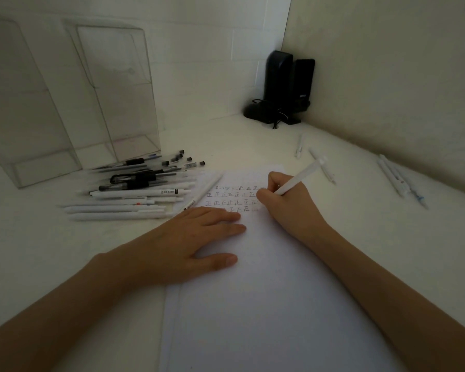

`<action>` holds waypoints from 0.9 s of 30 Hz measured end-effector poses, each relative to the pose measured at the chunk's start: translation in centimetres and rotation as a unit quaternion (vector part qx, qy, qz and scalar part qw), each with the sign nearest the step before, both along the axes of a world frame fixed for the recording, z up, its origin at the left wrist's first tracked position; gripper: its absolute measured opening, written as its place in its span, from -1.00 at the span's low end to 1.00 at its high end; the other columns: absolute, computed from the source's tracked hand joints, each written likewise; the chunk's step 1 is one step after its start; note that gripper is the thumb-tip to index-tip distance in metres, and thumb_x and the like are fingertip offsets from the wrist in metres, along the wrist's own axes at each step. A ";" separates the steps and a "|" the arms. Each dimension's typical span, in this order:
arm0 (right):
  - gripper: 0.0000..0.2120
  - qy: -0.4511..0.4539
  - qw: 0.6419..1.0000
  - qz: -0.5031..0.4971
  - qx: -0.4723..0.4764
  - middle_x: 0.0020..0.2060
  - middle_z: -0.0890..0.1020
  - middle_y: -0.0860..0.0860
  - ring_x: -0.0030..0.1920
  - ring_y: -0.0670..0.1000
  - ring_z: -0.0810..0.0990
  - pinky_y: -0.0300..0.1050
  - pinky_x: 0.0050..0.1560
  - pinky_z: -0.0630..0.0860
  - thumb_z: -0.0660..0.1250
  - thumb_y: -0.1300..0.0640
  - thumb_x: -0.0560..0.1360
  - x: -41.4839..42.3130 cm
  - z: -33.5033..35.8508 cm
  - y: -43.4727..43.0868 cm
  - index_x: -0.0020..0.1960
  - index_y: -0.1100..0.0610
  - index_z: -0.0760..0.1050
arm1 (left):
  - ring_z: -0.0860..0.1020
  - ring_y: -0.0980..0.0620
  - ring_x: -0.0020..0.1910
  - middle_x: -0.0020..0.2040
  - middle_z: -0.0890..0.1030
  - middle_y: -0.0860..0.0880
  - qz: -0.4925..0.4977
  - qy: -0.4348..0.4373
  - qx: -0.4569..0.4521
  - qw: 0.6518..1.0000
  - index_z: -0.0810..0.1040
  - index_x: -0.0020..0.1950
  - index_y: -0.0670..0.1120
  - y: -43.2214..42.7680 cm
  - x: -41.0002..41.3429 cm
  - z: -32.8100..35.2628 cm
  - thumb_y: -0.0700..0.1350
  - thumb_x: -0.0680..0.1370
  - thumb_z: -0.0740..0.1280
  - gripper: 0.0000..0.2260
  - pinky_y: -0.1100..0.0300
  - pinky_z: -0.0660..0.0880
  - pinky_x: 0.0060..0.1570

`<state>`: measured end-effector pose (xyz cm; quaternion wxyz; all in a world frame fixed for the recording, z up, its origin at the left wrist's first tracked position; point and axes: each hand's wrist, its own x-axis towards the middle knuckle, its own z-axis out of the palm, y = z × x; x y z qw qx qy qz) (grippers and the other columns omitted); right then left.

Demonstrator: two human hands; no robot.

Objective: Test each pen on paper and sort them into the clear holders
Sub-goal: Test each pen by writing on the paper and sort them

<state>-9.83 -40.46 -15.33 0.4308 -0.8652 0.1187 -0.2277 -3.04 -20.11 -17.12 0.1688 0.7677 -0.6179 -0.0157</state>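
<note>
Right hand [285,202] is pinching white pen [304,177], tip at paper [253,291] | left hand [188,237] is pressing flat, fingers straight

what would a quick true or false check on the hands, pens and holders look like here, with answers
1. The right hand grips a white pen over the paper. True.
2. The left hand holds a pen. False: it rests flat on the paper and holds nothing.
3. The clear holders are full of pens. False: no pens show in them; the pile of pens lies on the table in front of them.
4. A black device stands in the far corner. True.
</note>
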 end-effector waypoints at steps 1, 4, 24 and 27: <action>-0.67 -0.001 1.000 -0.006 -0.004 -0.51 0.26 -0.03 -0.50 -0.13 0.21 -0.33 -0.52 0.17 0.29 0.26 0.41 0.0 0.0 0.0 -0.39 0.11 0.18 | 0.20 0.20 0.40 0.43 0.26 0.15 -0.001 -0.001 -0.001 1.000 0.27 0.42 0.14 0.0 0.0 0.0 0.32 0.51 0.02 -0.47 0.23 0.12 0.37; -0.71 -0.015 0.999 -0.021 0.023 -0.50 0.30 0.02 -0.49 -0.12 0.25 -0.33 -0.51 0.18 0.28 0.27 0.41 -0.1 0.0 -0.2 -0.37 0.14 0.22 | 0.20 0.21 0.39 0.43 0.27 0.15 -0.004 -0.010 -0.008 1.000 0.29 0.41 0.14 0.0 0.0 0.0 0.32 0.51 0.01 -0.48 0.25 0.11 0.37; -0.92 -0.153 0.889 0.044 -0.429 -0.31 0.53 0.10 -0.20 -0.03 0.30 -0.22 -0.18 0.26 0.37 0.27 0.33 0.2 -0.4 0.6 -0.17 0.25 0.56 | 0.38 0.24 -0.19 -0.18 0.46 0.19 0.037 -0.045 -0.176 0.983 0.29 0.34 0.17 0.2 -0.7 1.8 0.26 0.49 0.16 -0.56 0.41 0.32 -0.12; -0.95 -0.186 0.847 0.041 -0.495 -0.37 0.49 0.09 -0.24 0.00 0.27 -0.15 -0.25 0.23 0.36 0.33 0.30 0.0 -0.1 1.3 -0.30 0.23 0.50 | 0.40 0.20 -0.21 -0.19 0.46 0.12 0.009 -0.046 -0.204 0.978 0.30 0.36 0.09 0.0 -0.9 2.1 0.16 0.54 0.18 -0.59 0.35 0.34 -0.14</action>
